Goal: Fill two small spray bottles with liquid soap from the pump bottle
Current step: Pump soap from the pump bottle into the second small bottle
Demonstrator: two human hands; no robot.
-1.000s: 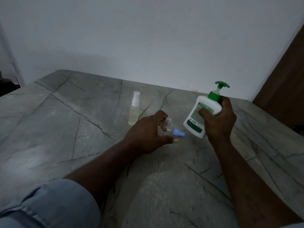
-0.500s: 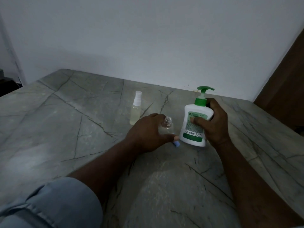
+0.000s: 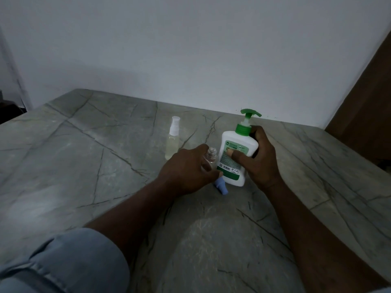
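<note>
Blue cap (image 3: 221, 186) lies by pump btl (image 3: 234, 157), sprayer (image 3: 172, 142) behind.

The stone tabletop (image 3: 84, 166) in front of me is grey-green, crossed by dark veins and cracks, and runs back to a white wall (image 3: 190, 49). Toward the back a small capped spray bottle (image 3: 172, 142) stands upright on it, holding pale yellowish liquid, apart from the rest. Nearer to me a blue spray cap (image 3: 221, 186) lies on its side on the stone, just beside the base of the white pump bottle (image 3: 234, 157), which meets the slab at its bottom edge and tilts slightly. An open clear bottle (image 3: 210, 157) stands just left of it; my left hand (image 3: 186, 170) hides its base, so I cannot tell whether it touches the table.
</note>
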